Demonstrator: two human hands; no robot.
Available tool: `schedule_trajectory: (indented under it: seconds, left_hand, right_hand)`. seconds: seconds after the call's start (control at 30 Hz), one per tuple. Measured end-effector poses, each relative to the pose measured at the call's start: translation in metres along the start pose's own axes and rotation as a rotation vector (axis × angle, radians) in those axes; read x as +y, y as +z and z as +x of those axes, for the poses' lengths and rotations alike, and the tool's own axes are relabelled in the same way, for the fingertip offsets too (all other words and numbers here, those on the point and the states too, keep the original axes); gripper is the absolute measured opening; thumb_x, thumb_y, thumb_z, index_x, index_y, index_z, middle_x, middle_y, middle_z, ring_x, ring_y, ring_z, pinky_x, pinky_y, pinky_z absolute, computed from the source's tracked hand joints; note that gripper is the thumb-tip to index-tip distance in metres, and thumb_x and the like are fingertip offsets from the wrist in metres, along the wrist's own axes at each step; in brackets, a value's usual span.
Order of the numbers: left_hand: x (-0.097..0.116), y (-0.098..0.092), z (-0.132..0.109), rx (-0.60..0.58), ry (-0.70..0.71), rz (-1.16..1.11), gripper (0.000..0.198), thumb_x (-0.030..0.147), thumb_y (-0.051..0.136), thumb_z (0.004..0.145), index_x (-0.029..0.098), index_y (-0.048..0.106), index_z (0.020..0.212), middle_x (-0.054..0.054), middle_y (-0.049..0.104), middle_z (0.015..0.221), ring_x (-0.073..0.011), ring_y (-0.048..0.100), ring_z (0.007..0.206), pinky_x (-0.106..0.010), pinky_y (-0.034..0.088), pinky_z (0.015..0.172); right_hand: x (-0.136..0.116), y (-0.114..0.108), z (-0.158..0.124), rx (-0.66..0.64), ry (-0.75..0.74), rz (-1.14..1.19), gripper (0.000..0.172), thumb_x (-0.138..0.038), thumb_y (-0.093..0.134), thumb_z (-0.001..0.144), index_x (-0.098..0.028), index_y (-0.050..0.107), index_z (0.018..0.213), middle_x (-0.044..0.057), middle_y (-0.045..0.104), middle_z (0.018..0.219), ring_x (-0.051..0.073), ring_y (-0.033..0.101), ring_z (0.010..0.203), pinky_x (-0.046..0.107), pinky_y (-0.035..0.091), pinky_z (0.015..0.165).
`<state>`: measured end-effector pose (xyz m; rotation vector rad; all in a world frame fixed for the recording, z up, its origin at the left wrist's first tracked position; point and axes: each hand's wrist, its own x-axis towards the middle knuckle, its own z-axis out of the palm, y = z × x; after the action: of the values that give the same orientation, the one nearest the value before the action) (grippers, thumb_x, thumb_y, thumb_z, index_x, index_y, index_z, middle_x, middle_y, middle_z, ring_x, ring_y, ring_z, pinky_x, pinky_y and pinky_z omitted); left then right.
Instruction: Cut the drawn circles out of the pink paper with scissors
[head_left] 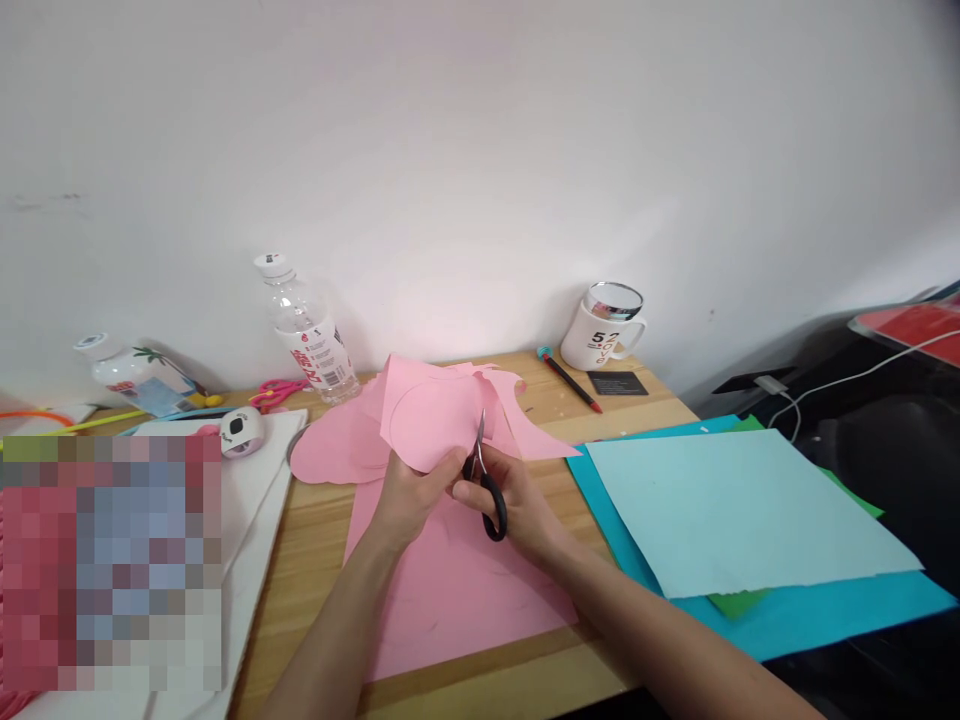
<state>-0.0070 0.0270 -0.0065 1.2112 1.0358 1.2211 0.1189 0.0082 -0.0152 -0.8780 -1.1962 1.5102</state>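
My left hand point(416, 490) grips the lower edge of a piece of pink paper point(431, 420) that has a round outline drawn on it. Black-handled scissors point(493, 505) are in my right hand point(521, 500), with the fingers around the handles. Their blades point away from me and lie at the right side of the held paper. A partly cut pink strip curls off to the right of the blades. Beneath my hands lies a larger pink sheet point(465, 600) on the wooden table. More pink cut paper point(330, 445) is spread behind and to the left.
At the back stand a water bottle point(307, 335) and a white mug point(600, 330); a black pencil point(571, 382) lies between them. Light blue paper point(750, 510) tops coloured sheets at right. At left are pink scissors point(279, 392), a small white tape dispenser point(242, 430) and another bottle point(142, 375).
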Motion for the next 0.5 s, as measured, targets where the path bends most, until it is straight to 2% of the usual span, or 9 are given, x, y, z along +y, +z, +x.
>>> schedule_trajectory:
  seconds: [0.27, 0.5]
  left_hand:
    - [0.0063, 0.0037, -0.0006, 0.055, 0.015, 0.067, 0.025, 0.026, 0.064, 0.069, 0.014, 0.06, 0.091, -0.006, 0.066, 0.088, -0.0193, 0.062, 0.082, -0.032, 0.051, 0.074]
    - [0.0068, 0.0049, -0.0015, 0.049, 0.052, 0.099, 0.013, 0.024, 0.062, 0.071, 0.015, 0.061, 0.081, -0.003, 0.066, 0.084, -0.0176, 0.061, 0.082, -0.027, 0.05, 0.072]
  right_hand:
    - [-0.0014, 0.0017, 0.0007, 0.015, -0.025, 0.016, 0.031, -0.042, 0.071, 0.064, -0.019, 0.053, 0.075, -0.002, 0.046, 0.069, 0.013, 0.042, 0.065, 0.027, 0.037, 0.063]
    - [-0.0022, 0.0006, 0.0008, 0.035, -0.048, -0.027, 0.028, -0.041, 0.069, 0.067, -0.017, 0.056, 0.075, -0.002, 0.049, 0.066, 0.012, 0.042, 0.062, 0.026, 0.035, 0.06]
